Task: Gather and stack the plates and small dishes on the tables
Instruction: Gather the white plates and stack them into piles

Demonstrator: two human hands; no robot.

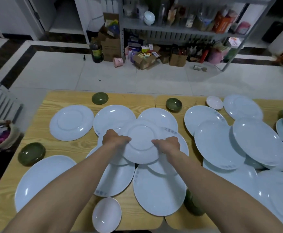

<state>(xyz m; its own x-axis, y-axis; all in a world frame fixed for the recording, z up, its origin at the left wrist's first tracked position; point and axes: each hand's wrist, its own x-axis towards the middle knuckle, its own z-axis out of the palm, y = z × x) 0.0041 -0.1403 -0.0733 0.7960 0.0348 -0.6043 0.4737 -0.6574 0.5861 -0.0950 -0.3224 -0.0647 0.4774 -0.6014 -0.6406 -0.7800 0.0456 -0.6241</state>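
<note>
My left hand and right hand grip opposite rims of a round pale-blue ceramic plate, bottom-up, above overlapping plates on the wooden tabletop. I judge it best to level it, centre it over one plate, and lower gently.

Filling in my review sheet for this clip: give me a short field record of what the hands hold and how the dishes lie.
left hand: grips the held plate's left rim
right hand: grips its right rim
held plate: white, above overlapping white plates
green dishes: at least four, scattered singly, one partly behind the right arm
pink dishes: two, one near edge, one far
tables: two wooden, side by side
</note>
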